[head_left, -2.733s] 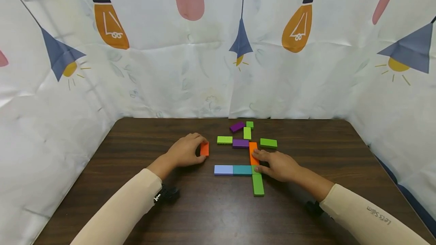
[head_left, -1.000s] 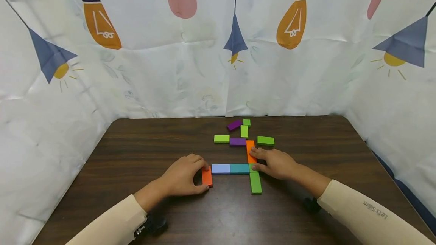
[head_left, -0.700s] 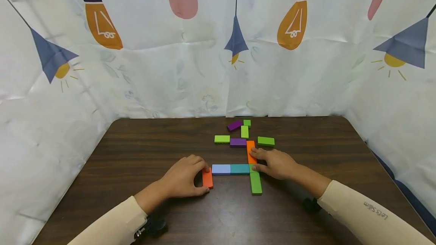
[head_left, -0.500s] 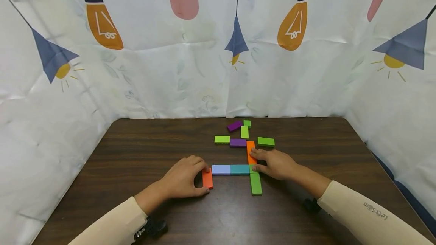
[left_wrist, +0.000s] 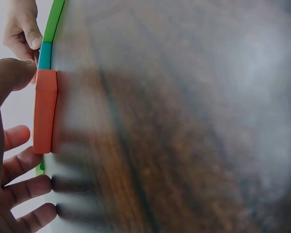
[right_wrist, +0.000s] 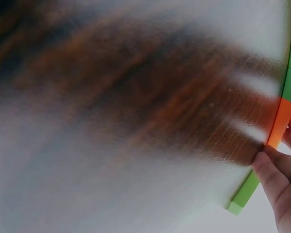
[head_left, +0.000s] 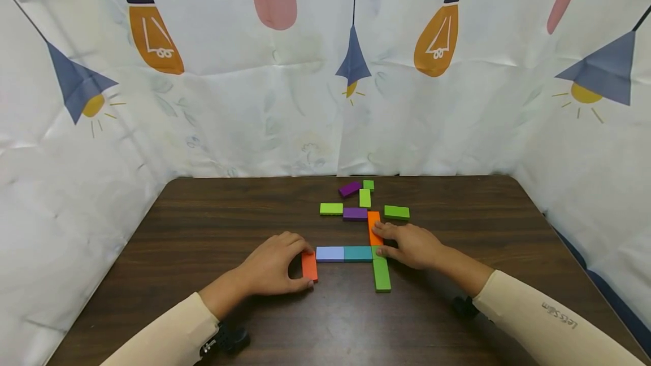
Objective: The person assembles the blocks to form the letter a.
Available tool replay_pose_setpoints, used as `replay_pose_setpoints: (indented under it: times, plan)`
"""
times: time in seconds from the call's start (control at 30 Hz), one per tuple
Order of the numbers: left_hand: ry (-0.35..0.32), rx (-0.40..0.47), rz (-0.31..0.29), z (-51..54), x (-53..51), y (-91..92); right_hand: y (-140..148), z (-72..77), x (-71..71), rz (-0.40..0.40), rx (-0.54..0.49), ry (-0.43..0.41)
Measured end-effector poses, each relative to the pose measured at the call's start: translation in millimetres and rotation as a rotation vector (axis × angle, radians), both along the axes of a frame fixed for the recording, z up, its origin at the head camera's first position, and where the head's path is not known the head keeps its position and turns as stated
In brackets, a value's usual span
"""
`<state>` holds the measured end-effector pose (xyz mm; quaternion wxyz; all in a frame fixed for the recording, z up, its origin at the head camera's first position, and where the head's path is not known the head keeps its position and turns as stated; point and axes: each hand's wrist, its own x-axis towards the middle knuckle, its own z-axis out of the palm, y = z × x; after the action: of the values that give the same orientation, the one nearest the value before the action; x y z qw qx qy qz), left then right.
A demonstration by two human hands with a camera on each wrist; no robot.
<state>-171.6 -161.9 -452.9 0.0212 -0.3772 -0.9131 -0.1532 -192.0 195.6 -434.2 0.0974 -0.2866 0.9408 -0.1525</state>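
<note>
In the head view, my left hand [head_left: 277, 264] holds a red-orange block [head_left: 309, 267] flat on the table, index finger at its far end and thumb at its near end. The block's far right corner meets a light blue block [head_left: 330, 254], which continues into a teal block [head_left: 358, 253]. My right hand [head_left: 414, 246] rests its fingertips on an orange block [head_left: 373, 225], with its thumb on a small green block [head_left: 376, 253]. A longer green block [head_left: 382, 275] extends toward me. In the left wrist view, the red-orange block [left_wrist: 45, 111] lies between thumb and fingers.
Beyond the orange block, a purple block [head_left: 355, 214] joins a lime block [head_left: 331, 209] and another lime block [head_left: 364, 197]. A tilted purple block [head_left: 350, 189], a small green block [head_left: 368, 185] and a loose green block [head_left: 396, 212] lie around. A patterned sheet hangs behind the table [head_left: 213, 208].
Since the earliest frame, my left hand has brought the red-orange block right and nearer, against the light blue block's left end. My right hand has stayed at the same blocks. Recent frames look nearly still.
</note>
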Motion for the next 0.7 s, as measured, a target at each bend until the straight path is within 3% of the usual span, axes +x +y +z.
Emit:
replay_pose_setpoints:
  times: [0.47,0.7]
  plan:
    - [-0.03,-0.024,0.008,3.7,-3.9,1.8,0.6,-0.8,0.1,-0.002,0.0,0.003]
    - [0.008,-0.024,-0.021,2.7,-5.7,2.3,0.9,-0.6,0.1,0.001,-0.006,0.006]
